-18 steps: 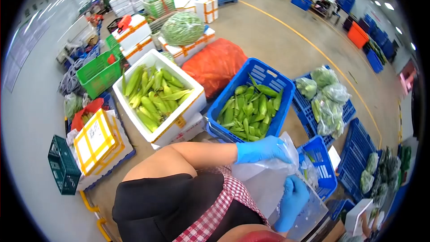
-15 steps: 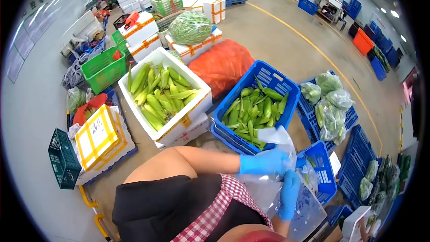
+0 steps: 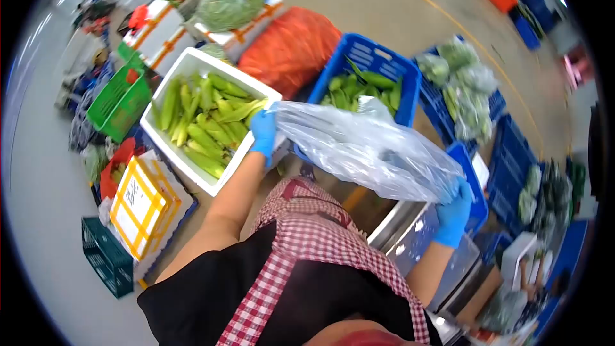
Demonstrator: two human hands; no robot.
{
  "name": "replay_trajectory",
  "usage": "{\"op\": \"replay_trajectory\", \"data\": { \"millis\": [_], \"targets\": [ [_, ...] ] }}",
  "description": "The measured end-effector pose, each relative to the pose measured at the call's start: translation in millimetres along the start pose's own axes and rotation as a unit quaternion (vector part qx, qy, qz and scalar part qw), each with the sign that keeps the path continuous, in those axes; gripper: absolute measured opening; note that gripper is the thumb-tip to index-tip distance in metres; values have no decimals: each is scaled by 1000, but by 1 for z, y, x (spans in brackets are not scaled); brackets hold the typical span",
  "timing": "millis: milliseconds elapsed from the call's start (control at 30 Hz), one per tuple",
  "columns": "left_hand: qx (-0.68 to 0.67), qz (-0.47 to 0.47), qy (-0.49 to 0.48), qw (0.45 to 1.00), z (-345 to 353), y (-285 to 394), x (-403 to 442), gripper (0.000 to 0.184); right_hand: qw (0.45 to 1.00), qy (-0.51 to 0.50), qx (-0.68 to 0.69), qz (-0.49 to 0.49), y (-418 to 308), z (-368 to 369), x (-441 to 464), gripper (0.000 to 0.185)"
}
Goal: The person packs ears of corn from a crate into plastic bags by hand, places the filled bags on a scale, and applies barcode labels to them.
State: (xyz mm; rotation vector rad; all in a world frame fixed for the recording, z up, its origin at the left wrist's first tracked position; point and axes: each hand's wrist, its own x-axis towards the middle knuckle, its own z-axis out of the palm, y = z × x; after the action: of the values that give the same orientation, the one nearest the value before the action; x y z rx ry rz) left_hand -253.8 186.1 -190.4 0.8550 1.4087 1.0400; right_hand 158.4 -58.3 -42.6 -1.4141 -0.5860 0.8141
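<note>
A clear plastic bag (image 3: 365, 147) is stretched out between my two gloved hands. My left hand (image 3: 263, 133), in a blue glove, grips one end beside the rim of a white foam box (image 3: 221, 186). Ears of corn in green husks (image 3: 205, 115) fill that box. The bag's other end is held by my right hand (image 3: 454, 214), also gloved in blue, above a metal work surface (image 3: 426, 237). Behind the bag stands a blue crate (image 3: 410, 90) of green husks or husked corn (image 3: 365, 86), partly covered by the plastic.
An orange-red sack (image 3: 291, 51) lies behind the foam box. Bagged vegetables (image 3: 467, 90) rest on blue crates at the right. To the left are a green basket (image 3: 118, 106), a taped foam box (image 3: 138, 198) and a dark green crate (image 3: 106, 259).
My hands were close together at the bag; now they are far apart, my left hand having moved left to the foam box. The bag is spread wide, and the view has tilted down.
</note>
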Motion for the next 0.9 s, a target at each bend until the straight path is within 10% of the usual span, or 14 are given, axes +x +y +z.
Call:
{"op": "replay_trajectory", "data": {
  "millis": [33, 233, 333, 433, 533, 700, 767, 833, 900],
  "targets": [
    [72, -22, 8, 997, -5, 3, 20, 32, 975, 34, 187, 112, -5, 12, 8, 16],
    [105, 236, -385, 886, 98, 132, -13, 99, 992, -47, -90, 69, -62, 95, 57, 20],
    [213, 323, -396, 833, 186, 100, -24, 85, 954, -214, -175, 114, -72, 161, 73, 38],
    [283, 129, -316, 896, 206, 82, 33, 45, 763, -207, -576, -206, -72, 168, 120, 41],
    [267, 377, -190, 866, 209, 131, 98, 21, 583, -49, -765, -268, -38, 95, 220, 33],
    [32, 553, -34, 832, 235, 286, 144, 21, 655, 296, -596, -360, -148, 126, 301, 31],
    [-61, 559, 3, 827, 219, 327, 111, 18, 743, 243, -300, -546, -171, 172, 284, 32],
    [-110, 583, -37, 804, 205, 322, 115, 16, 824, 90, -193, -524, -145, 181, 295, 29],
    [-62, 469, -178, 863, 192, 250, 150, 13, 821, 75, -345, -448, -83, 173, 315, 32]
  ]
}}
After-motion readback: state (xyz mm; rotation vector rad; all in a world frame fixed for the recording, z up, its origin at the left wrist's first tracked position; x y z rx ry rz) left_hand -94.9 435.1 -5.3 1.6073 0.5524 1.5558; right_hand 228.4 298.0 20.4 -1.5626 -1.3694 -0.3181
